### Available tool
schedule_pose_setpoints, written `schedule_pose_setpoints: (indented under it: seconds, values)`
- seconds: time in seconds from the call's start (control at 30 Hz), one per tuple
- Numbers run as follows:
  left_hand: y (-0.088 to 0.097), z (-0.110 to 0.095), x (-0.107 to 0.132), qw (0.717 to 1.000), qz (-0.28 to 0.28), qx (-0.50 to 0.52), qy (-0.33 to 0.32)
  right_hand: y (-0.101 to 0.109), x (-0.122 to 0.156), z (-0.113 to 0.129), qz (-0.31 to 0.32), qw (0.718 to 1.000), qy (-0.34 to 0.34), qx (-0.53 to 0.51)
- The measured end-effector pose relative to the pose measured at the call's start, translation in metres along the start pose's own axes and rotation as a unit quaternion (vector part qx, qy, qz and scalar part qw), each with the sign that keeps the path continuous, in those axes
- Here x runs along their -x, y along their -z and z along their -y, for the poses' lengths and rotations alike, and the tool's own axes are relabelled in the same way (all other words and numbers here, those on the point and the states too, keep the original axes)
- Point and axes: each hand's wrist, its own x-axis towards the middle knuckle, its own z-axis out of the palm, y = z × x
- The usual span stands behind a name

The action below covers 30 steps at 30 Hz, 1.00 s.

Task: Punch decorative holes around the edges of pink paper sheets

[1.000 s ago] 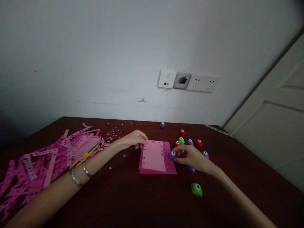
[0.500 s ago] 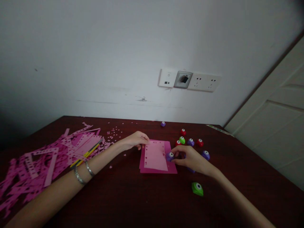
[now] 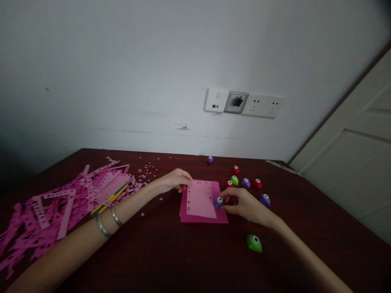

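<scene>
A light pink sheet (image 3: 200, 200) with punched holes along its edges lies on a darker pink sheet (image 3: 220, 216) on the dark wooden table (image 3: 171, 252). My left hand (image 3: 174, 180) rests with curled fingers on the sheets' top left corner. My right hand (image 3: 244, 205) pinches a small purple punch (image 3: 218, 202) at the light sheet's right edge.
Red, green and purple punches (image 3: 244, 182) cluster behind my right hand; one green punch (image 3: 254, 242) lies nearer me, one purple punch (image 3: 209, 159) by the wall. A heap of pink paper offcuts (image 3: 51, 207) with pencils (image 3: 111, 198) covers the table's left. Wall sockets (image 3: 244, 103) above.
My right hand has slid the purple punch a little leftward onto the light sheet's right edge. The left hand stays on the corner.
</scene>
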Motion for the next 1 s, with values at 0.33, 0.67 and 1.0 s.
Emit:
schedule_pose_setpoints:
  seconds: [0.33, 0.67, 1.0]
  values:
    - [-0.005, 0.011, -0.006, 1.000, -0.021, 0.006, -0.004, -0.003, -0.002, 0.001, 0.018, 1.000, 0.013, 0.013]
    - [-0.021, 0.011, -0.001, 0.970, -0.087, -0.218, -0.060, -0.018, -0.004, -0.012, 0.022, 0.999, 0.013, 0.036]
    - [-0.039, -0.002, 0.016, 0.855, -0.012, -0.499, -0.142, -0.015, -0.004, -0.007, 0.032, 0.999, 0.005, 0.026]
